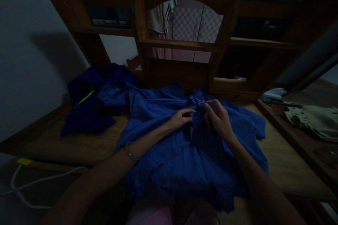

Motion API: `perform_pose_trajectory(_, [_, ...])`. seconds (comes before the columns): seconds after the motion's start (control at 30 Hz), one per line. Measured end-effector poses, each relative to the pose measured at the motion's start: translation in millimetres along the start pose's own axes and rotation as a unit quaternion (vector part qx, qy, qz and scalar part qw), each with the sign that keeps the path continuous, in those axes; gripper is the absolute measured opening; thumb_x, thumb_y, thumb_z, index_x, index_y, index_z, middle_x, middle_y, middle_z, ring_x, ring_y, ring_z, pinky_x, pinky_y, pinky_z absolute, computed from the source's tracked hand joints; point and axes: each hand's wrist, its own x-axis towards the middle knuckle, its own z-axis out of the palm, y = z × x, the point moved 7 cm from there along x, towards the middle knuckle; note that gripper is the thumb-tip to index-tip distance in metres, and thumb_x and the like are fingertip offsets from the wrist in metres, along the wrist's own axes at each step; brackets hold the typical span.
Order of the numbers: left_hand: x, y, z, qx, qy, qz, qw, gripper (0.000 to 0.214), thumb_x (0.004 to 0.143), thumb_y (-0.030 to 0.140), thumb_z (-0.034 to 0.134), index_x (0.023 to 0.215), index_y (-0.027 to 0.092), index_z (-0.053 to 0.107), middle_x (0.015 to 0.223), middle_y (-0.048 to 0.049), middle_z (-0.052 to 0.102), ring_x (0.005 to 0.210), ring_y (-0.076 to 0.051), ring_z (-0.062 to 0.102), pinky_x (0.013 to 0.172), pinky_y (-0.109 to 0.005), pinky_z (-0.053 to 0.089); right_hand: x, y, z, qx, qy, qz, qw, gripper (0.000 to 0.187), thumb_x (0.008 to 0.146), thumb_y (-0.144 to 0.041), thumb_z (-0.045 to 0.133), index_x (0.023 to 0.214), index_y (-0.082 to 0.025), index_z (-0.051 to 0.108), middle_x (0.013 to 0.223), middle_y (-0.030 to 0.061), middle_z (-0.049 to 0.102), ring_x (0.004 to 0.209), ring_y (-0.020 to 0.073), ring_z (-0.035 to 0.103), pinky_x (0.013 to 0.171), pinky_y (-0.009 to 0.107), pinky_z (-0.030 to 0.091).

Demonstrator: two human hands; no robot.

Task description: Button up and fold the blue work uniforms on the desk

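A blue shirt (pixel 163 140) lies spread on the wooden table (pixel 87 144) in front of me, collar toward the far side. My left hand (pixel 179 119) pinches the shirt's front edge near the upper chest. My right hand (pixel 219 117) has its fingers curled on the facing edge of the same placket, just right of the left hand. Both hands meet close together below the collar. A thin bracelet sits on my left wrist.
A pile of darker blue clothing (pixel 92 98) with a yellow-green stripe lies at the table's left rear. A wooden shelf unit (pixel 185 42) rises behind the table. Pale cloth (pixel 311 119) lies on a surface at the right. A white cable (pixel 39 182) trails at lower left.
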Motion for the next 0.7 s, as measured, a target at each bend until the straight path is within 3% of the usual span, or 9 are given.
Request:
perform_pose_trajectory(0.17, [5,-11,-7.2,0.019,0.034,-0.018,0.999,0.022,0.063,0.013,0.058,0.084,0.013,0.063,0.072,0.001,0.06,0.063,-0.01,0.054,0.063,-0.021,0.042,2,-3,-13,0.038,0.059,0.008,0.997,0.031,0.09,-0.05,0.046,0.097,-0.021,0.049,0.05,-0.0065,0.048,0.038,0.0092,0.044,0.039,0.02,0.033])
perform_pose_trajectory(0.43, [4,-9,-7.3,0.021,0.038,-0.019,0.999,0.013,0.065,0.02,0.059,0.076,0.014,0.058,0.067,0.0028,0.054,0.059,-0.009,0.049,0.058,-0.02,0.037,4,-2,-24,0.067,0.09,0.02,0.993,0.029,0.09,-0.049,0.045,0.092,-0.021,0.051,0.051,-0.0059,0.046,0.039,0.0099,0.044,0.04,0.022,0.034])
perform_pose_trajectory(0.57, [2,-8,-1.7,-0.016,-0.005,-0.04,0.999,0.019,0.074,0.031,0.058,0.084,0.014,0.059,0.076,0.0,0.057,0.067,-0.011,0.054,0.062,-0.021,0.041,6,6,-33,0.085,0.118,0.024,0.989,0.03,0.09,-0.049,0.045,0.091,-0.02,0.053,0.051,-0.0059,0.045,0.04,0.0104,0.044,0.04,0.023,0.034])
perform_pose_trajectory(0.7, [3,-8,-1.1,0.051,-0.011,-0.018,0.999,0.034,0.07,0.041,0.069,0.088,0.014,0.06,0.079,-0.0002,0.058,0.07,-0.012,0.054,0.063,-0.021,0.041,11,18,-42,0.091,0.138,0.031,0.986,0.032,0.089,-0.05,0.045,0.091,-0.02,0.054,0.049,-0.0061,0.045,0.04,0.0111,0.044,0.04,0.023,0.033])
